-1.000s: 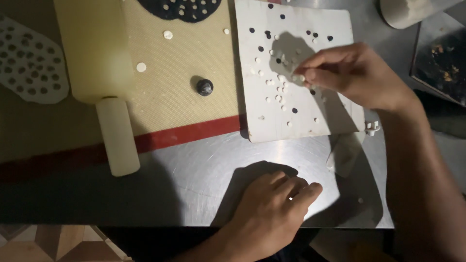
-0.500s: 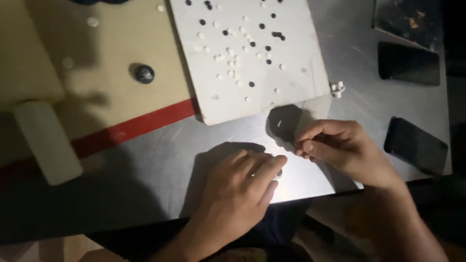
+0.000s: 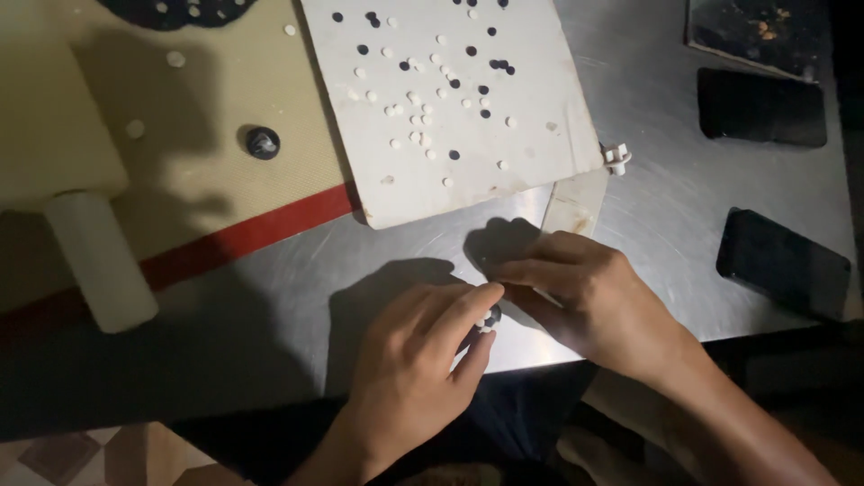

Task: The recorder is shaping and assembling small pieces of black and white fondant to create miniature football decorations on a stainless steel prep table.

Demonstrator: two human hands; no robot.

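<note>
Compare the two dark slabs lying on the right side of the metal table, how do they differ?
The upper slab lies nearly square to the table edge; the lower slab is turned at a slant. The upper slab sits just below a dark tray; the lower slab sits near the table's front edge, closer to the right hand. Both are flat, black, rounded rectangles, lying untouched.

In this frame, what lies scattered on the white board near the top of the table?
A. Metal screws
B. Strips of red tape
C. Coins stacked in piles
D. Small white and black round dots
D: the white board carries many small white and black dots lying loose across it, while both hands, the left hand and the right hand, meet below it over the metal table.
</note>
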